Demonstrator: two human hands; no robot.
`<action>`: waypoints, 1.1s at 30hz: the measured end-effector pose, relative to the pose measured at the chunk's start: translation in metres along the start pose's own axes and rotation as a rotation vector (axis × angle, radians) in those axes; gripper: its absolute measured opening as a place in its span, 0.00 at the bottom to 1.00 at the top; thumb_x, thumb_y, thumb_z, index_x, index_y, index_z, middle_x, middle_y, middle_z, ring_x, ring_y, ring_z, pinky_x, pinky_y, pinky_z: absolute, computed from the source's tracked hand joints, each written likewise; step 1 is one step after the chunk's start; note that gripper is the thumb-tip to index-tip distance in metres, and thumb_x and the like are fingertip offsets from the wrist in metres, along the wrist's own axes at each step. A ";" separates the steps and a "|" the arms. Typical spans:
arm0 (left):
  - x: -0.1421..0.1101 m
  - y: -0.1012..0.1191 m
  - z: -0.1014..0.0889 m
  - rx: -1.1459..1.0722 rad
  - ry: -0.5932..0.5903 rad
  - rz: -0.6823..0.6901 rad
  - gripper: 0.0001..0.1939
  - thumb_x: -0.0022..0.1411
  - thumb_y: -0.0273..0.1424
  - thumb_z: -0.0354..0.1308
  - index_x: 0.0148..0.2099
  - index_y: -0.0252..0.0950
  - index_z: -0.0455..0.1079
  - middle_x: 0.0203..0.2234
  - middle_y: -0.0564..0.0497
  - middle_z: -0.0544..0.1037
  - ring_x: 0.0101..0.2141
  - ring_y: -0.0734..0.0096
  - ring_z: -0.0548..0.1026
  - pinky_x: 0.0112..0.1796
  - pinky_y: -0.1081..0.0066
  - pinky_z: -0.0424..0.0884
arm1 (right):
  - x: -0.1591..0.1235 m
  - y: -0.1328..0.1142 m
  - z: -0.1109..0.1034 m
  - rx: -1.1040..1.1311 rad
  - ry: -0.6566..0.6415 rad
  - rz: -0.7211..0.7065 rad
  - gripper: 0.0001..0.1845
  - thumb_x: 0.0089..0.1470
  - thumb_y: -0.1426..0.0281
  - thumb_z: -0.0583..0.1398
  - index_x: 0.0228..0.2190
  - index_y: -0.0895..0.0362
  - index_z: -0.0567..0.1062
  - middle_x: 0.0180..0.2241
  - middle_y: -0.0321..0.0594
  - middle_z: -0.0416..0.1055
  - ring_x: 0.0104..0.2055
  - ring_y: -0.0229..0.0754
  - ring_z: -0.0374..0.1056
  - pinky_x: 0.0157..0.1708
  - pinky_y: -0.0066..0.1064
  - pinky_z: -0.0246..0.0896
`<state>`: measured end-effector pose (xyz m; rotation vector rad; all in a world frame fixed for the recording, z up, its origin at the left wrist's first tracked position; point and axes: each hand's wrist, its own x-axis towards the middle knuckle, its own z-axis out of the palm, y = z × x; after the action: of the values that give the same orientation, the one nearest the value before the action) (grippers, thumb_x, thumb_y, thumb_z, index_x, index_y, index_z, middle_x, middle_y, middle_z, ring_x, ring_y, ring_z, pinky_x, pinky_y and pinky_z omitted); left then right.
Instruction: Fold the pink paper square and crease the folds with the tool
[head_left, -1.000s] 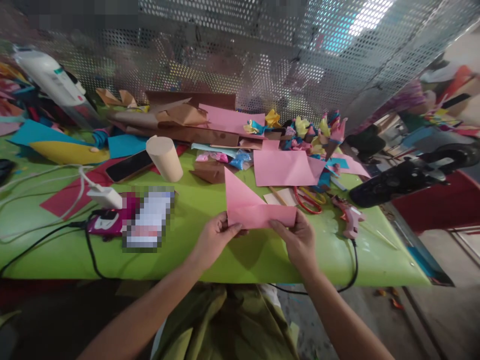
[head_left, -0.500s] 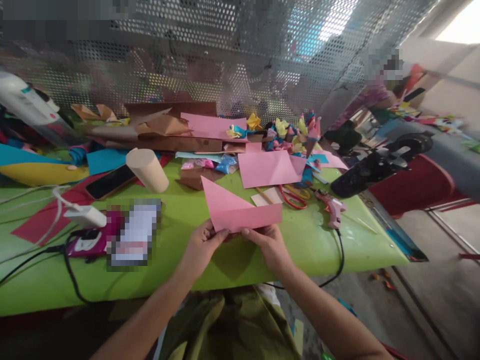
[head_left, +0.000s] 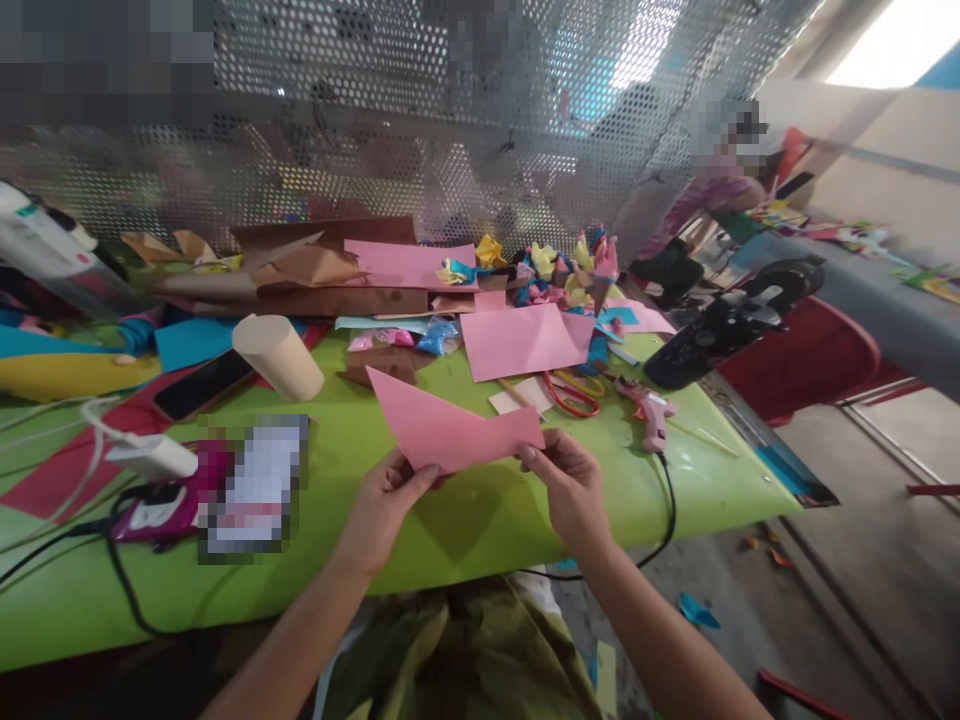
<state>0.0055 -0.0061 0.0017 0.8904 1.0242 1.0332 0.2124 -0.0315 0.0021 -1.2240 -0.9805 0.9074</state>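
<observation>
A folded pink paper (head_left: pixel 450 432) with a pointed flap at its upper left is held just above the green table (head_left: pixel 480 520), near its front edge. My left hand (head_left: pixel 386 500) pinches its lower left edge, thumb on top. My right hand (head_left: pixel 570 485) pinches its right end between thumb and fingers. Both hands are closed on the sheet.
Behind the sheet lie a flat pink sheet (head_left: pixel 525 340), red scissors (head_left: pixel 574 392), a pink glue gun (head_left: pixel 649 415) with a black cord, a beige paper roll (head_left: pixel 277 355), a phone (head_left: pixel 201 382), paper scraps and small folded paper pieces (head_left: pixel 562 265). A perforated metal screen (head_left: pixel 450 120) backs the table.
The sheet has tilted flatter, its point now leaning left. My right hand slid to the sheet's right end. The view has swung rightward and the table shifted left.
</observation>
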 end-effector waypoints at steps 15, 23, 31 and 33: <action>0.004 -0.003 -0.005 0.068 0.074 0.049 0.24 0.42 0.43 0.73 0.40 0.35 0.78 0.38 0.45 0.83 0.40 0.63 0.79 0.45 0.66 0.74 | -0.005 -0.012 -0.008 -0.261 -0.085 -0.213 0.11 0.51 0.61 0.65 0.25 0.55 0.75 0.24 0.36 0.71 0.28 0.39 0.64 0.30 0.31 0.59; 0.002 -0.001 -0.006 0.137 0.056 0.046 0.25 0.45 0.45 0.71 0.42 0.34 0.78 0.38 0.44 0.83 0.42 0.58 0.79 0.48 0.62 0.73 | -0.005 -0.010 -0.006 -0.175 -0.037 -0.083 0.19 0.47 0.56 0.66 0.18 0.55 0.69 0.17 0.31 0.62 0.22 0.35 0.56 0.24 0.28 0.52; -0.005 -0.001 -0.006 0.249 0.040 0.097 0.20 0.53 0.41 0.66 0.44 0.35 0.75 0.36 0.47 0.82 0.38 0.63 0.79 0.42 0.68 0.73 | -0.001 -0.001 -0.012 -0.223 -0.161 0.015 0.21 0.51 0.53 0.62 0.19 0.55 0.67 0.17 0.32 0.62 0.21 0.35 0.55 0.22 0.27 0.50; -0.008 0.003 -0.008 0.321 0.062 0.092 0.26 0.55 0.40 0.65 0.54 0.34 0.69 0.31 0.49 0.82 0.34 0.64 0.79 0.37 0.69 0.74 | 0.001 0.000 -0.014 -0.419 -0.193 -0.047 0.22 0.52 0.55 0.61 0.18 0.54 0.64 0.17 0.30 0.57 0.21 0.35 0.53 0.22 0.27 0.46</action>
<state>-0.0044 -0.0124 0.0037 1.1810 1.2323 0.9931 0.2257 -0.0346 0.0018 -1.4728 -1.3984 0.8167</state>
